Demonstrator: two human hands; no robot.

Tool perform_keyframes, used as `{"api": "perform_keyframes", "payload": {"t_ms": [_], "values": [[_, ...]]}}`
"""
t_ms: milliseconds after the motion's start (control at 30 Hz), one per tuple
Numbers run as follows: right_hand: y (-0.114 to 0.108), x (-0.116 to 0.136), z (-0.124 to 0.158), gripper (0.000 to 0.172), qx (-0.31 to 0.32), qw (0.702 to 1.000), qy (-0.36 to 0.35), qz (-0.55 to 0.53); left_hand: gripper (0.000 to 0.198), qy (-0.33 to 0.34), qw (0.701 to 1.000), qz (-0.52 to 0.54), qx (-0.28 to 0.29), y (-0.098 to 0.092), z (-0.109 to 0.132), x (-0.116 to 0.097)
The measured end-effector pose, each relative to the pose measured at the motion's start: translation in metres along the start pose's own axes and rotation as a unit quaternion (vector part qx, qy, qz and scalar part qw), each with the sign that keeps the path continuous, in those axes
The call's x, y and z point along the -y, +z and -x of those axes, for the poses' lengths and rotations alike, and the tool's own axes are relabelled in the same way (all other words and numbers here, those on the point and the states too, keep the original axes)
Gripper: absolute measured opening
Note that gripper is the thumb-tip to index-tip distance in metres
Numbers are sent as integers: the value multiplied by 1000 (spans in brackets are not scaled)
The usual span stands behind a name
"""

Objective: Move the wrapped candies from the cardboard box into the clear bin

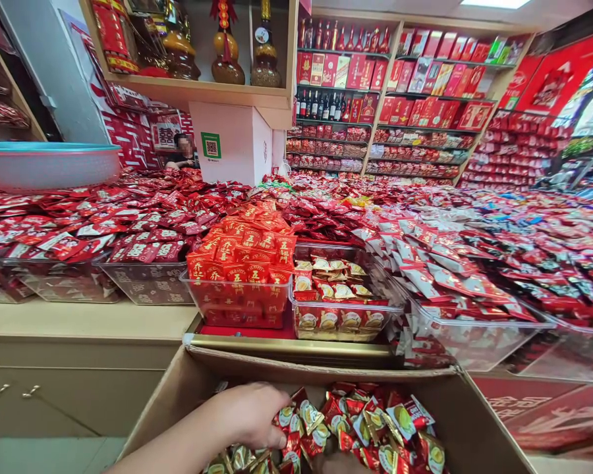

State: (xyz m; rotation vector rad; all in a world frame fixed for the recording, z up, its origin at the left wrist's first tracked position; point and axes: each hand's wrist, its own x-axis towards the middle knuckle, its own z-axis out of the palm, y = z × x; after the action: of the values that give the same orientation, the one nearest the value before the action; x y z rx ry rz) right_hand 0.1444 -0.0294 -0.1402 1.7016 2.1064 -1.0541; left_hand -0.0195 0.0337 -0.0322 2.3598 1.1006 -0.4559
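Observation:
A cardboard box (321, 368) in front of me holds many small red-and-gold wrapped candies (366, 421) with a yellow fruit picture on them. My left hand (254, 415) reaches into its left part, thumb and fingers curled around a few of these candies. Low in the middle of the box, a small blurred part of my right hand (343, 463) shows among the candies, its fingers hidden. Just behind the box stands a clear plastic bin (346, 308) with similar candies set in neat rows, a gap at its right side.
Left of that bin, another clear bin (237, 306) is heaped with orange-red packets. More bins (479, 336) overflow with packets along the counter (89, 319). A blue basin (49, 164) sits at far left. Shelves (398, 99) of bottles and boxes line the back; a person (180, 155) is behind.

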Motion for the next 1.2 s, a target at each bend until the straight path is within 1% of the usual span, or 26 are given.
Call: {"api": "perform_keyframes", "payload": {"t_ms": [67, 133, 200, 233, 300, 367, 433, 467, 533, 667, 767, 800, 833, 867, 900, 967, 1000, 1033, 1067, 1100, 1133, 1200], "values": [[-19, 3, 7, 27, -28, 999, -34, -18, 40, 13, 1000, 9, 4, -5, 3, -3], [-37, 5, 19, 30, -92, 989, -93, -72, 40, 39, 998, 39, 8, -10, 6, -8], [-51, 7, 30, 30, -163, 964, -145, -149, 40, 65, 994, 93, 9, -13, 8, -12], [-57, 7, 35, 29, -187, 951, -159, -187, 39, 75, 990, 123, 4, -13, 8, -14], [-64, 8, 42, 25, -208, 923, -179, -269, 37, 86, 979, 184, -18, -13, 7, -17], [-68, 7, 45, 19, -187, 890, -198, -365, 34, 98, 962, 249, -45, -12, 4, -19], [-70, 7, 48, 16, -144, 851, -207, -461, 27, 107, 942, 311, -67, -11, 1, -19], [-71, 8, 50, 18, -127, 832, -207, -499, 24, 105, 934, 333, -74, -11, 0, -19], [-73, 10, 55, 23, -113, 804, -201, -548, 24, 93, 925, 362, -76, -10, -2, -20], [-77, 15, 62, 30, -113, 772, -208, -590, 32, 67, 911, 402, -67, -7, -3, -25], [-79, 14, 60, 36, -119, 755, -224, -605, 33, 60, 879, 464, -90, -7, -3, -30], [-81, 13, 59, 37, -124, 753, -229, -604, 33, 62, 868, 482, -104, -8, -3, -32], [-83, 11, 59, 35, -133, 757, -234, -595, 34, 66, 859, 495, -116, -9, -3, -33], [-84, 10, 60, 32, -154, 770, -237, -572, 34, 72, 853, 503, -124, -10, -3, -34], [-86, 9, 61, 27, -186, 793, -239, -528, 35, 78, 847, 512, -123, -11, -4, -34], [-88, 7, 65, 16, -275, 843, -249, -390, 36, 97, 831, 539, -96, -11, -4, -35], [-89, 7, 68, 13, -316, 858, -261, -311, 36, 107, 820, 557, -81, -12, -4, -35], [-89, 7, 70, 14, -348, 863, -276, -241, 36, 113, 807, 574, -73, -12, -3, -35], [-89, 8, 73, 18, -369, 862, -292, -190, 34, 117, 797, 588, -74, -12, -3, -35], [-89, 8, 74, 21, -379, 858, -307, -162, 31, 119, 791, 594, -84, -12, -3, -36], [-90, 8, 76, 23, -381, 855, -316, -156, 27, 118, 789, 594, -99, -12, -3, -36], [-90, 8, 77, 23, -369, 854, -307, -199, 23, 116, 788, 591, -124, -13, -2, -39]]}}
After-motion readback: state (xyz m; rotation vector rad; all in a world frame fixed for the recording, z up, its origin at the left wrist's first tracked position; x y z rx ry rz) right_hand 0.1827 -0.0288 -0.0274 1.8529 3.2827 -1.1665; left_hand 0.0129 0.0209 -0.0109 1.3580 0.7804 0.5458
